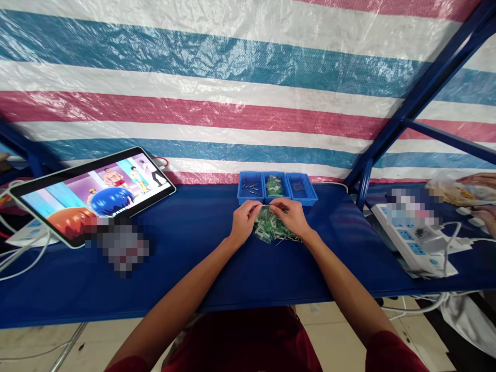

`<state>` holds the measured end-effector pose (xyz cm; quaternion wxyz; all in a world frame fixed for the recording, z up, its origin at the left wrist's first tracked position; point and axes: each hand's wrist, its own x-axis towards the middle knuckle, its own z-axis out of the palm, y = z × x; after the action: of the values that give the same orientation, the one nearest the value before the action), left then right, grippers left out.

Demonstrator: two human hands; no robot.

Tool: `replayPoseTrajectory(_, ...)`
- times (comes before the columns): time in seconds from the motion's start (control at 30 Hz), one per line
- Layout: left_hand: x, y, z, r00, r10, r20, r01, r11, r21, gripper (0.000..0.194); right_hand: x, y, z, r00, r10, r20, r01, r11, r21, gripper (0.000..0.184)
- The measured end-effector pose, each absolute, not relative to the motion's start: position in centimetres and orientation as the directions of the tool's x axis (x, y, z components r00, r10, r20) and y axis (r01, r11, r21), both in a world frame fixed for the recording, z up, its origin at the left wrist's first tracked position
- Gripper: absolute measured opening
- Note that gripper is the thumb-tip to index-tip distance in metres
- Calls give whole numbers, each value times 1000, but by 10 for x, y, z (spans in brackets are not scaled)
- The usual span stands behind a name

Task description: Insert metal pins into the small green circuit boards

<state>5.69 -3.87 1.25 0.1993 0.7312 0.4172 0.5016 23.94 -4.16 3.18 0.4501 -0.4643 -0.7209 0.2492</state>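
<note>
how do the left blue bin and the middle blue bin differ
The left blue bin holds loose, thin metallic pieces; the middle blue bin holds green pieces. The left bin's floor is largely bare, while the middle bin's is mostly covered. Both are open-topped.

Dark red short-sleeved shirt (240, 341).

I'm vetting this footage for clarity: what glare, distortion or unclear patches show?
Head view: white glints streak the striped sheet; the wide angle seems to stretch things toward the edges; pixelated blocks hide patches by the tablet and power strip; the thin piece between left hand and right hand is too small to identify.
</note>
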Motion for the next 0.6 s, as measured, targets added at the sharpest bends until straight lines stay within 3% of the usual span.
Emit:
replayPoseTrajectory(0.3,57,-40,14,137,835,534,412,-538,736,34,238,-44,35,-169,889,425,476,451,-755,23)
replayPoseTrajectory(0.6,57,-40,13,127,812,570,363,-573,735,26,239,-47,40,-210,880,427,515,470,-716,34)
